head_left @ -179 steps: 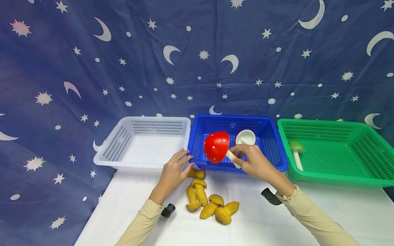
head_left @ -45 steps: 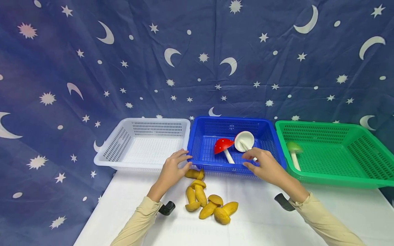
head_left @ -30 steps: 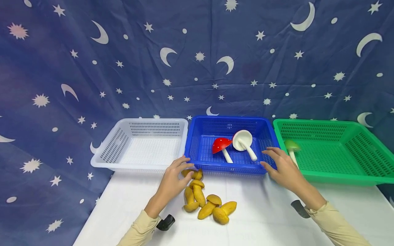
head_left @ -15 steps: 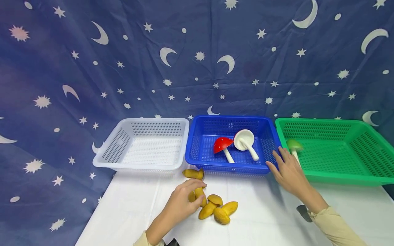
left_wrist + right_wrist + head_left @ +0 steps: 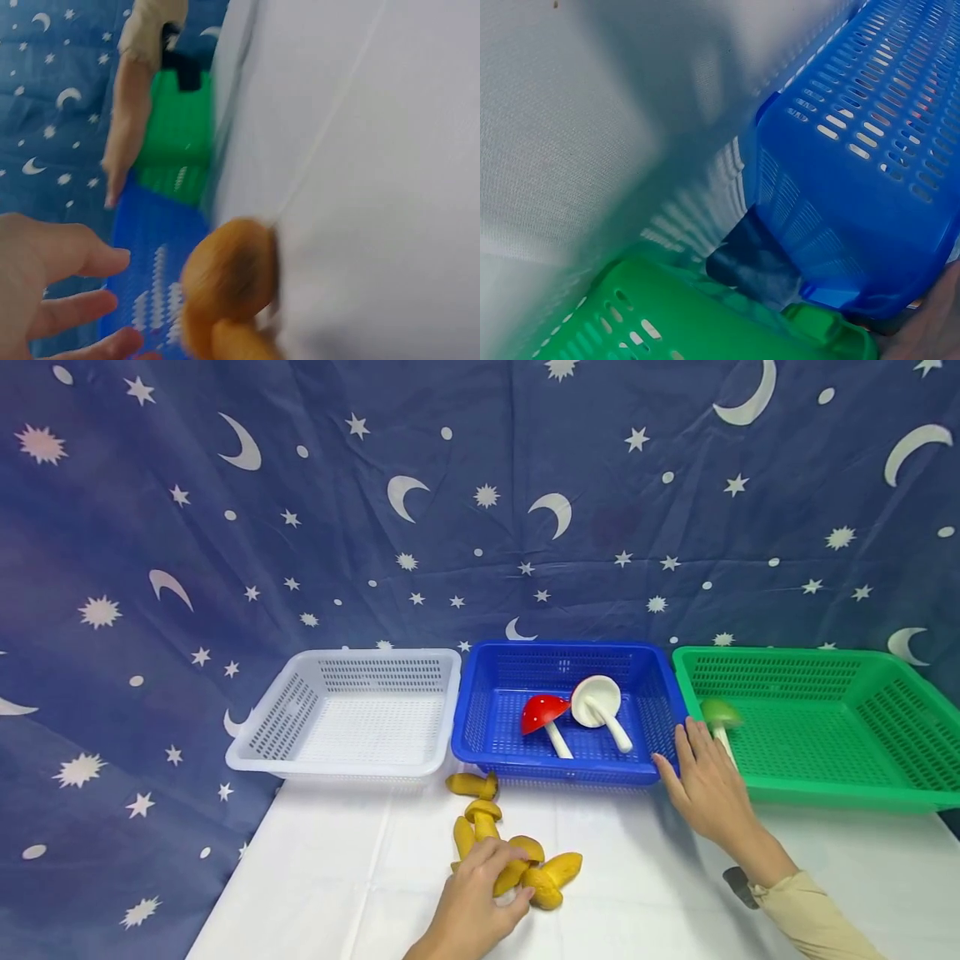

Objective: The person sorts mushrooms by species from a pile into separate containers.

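Note:
My left hand (image 5: 474,902) is over a group of yellow toy mushrooms on the white cloth, fingers bent and thumb apart. Its fingertips come close to one yellow mushroom (image 5: 512,874) beside another yellow mushroom (image 5: 562,867); contact is not clear. In the left wrist view, the thumb and fingers (image 5: 94,255) are spread, with a blurred yellow mushroom (image 5: 229,270) beyond them. My right hand (image 5: 716,793) lies with straight fingers at the neighbouring rims of the blue basket (image 5: 555,768) and the green basket (image 5: 840,797), holding nothing.
Two red-capped toy mushrooms lie in the blue basket, one with its white underside (image 5: 596,697) showing. A green-capped mushroom (image 5: 722,713) is in the green basket. Left of the blue basket stands a white basket (image 5: 345,768). A star-patterned curtain (image 5: 337,527) hangs behind.
A red mushroom that my right hand held is now in the blue basket. That hand has moved right to the basket rims. My left hand has come down from the baskets to the yellow mushrooms.

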### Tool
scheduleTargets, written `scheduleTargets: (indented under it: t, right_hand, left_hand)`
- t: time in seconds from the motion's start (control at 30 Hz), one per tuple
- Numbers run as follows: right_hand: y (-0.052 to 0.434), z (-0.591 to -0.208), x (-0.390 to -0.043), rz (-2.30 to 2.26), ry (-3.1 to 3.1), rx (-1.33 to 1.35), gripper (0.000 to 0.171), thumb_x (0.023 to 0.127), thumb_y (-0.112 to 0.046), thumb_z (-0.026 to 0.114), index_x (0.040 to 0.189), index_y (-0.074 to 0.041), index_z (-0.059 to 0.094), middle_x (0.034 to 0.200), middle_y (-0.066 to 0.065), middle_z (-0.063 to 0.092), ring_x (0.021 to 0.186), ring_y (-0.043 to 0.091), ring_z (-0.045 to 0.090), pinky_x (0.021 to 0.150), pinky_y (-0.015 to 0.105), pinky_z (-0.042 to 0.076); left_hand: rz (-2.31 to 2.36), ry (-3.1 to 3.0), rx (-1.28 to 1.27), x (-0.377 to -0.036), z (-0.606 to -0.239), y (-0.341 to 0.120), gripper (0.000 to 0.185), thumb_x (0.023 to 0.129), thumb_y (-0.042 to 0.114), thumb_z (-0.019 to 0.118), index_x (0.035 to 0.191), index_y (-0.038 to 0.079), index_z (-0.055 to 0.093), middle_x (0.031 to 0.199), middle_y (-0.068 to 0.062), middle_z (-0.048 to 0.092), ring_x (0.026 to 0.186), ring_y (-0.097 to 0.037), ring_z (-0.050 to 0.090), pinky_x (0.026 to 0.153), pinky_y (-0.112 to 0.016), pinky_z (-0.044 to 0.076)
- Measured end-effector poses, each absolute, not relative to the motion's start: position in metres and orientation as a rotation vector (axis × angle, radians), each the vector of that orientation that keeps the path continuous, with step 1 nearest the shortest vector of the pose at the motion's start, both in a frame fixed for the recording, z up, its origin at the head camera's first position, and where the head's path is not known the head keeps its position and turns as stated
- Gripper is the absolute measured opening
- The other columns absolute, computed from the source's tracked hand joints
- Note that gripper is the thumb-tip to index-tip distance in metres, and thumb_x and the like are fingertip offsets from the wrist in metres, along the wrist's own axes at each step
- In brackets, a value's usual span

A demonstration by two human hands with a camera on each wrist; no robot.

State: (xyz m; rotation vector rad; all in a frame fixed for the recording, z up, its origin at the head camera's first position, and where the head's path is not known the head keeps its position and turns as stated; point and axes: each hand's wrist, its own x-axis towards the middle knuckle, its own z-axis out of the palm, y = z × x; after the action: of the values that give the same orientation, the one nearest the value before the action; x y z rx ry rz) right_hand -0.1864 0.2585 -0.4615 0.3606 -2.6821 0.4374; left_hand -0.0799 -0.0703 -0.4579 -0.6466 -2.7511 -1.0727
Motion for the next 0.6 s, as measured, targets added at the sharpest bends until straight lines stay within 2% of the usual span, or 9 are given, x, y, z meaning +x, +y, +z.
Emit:
scheduleTargets:
  t: [0.13,0.3,0.6]
  right_hand:
    - [0.257,-0.462,-0.185,0.435,-2.679,0.357,0.063,0.1,-0.034,0.042,0.135,0.018,0.034,0.141,0.037,0.029,0.134,0.049,0.023,0.113,0.054,0.011]
    - [0.254,-0.465,-0.186,0.437,-2.662,0.353,0.063,0.1,-0.034,0.042,0.135,0.017,0.036,0.141,0.036,0.03,0.133,0.049,0.025,0.113,0.054,0.013]
    - [0.254,-0.466,-0.186,0.415,-2.655,0.311,0.063,0.1,-0.035,0.041,0.136,0.016,0.035,0.142,0.035,0.031,0.133,0.048,0.025,0.114,0.052,0.011]
  left_hand:
    - [-1.013,-2.735,-0.69,-0.075,-0.473,-0.06,0.037,0.074,0.022,0.078,0.109,0.016,0.065,0.104,0.008,0.054,0.094,-0.007,0.054,0.075,-0.026,0.053]
    - [-0.862,-2.724,-0.749,-0.072,-0.49,-0.052,0.04,0.073,0.026,0.08,0.109,0.019,0.063,0.107,0.007,0.049,0.097,-0.009,0.05,0.077,-0.026,0.052]
    - [-0.802,-2.779,-0.662,-0.072,-0.5,-0.034,0.033,0.071,0.023,0.083,0.099,0.019,0.065,0.108,0.003,0.045,0.098,-0.012,0.048,0.079,-0.027,0.05]
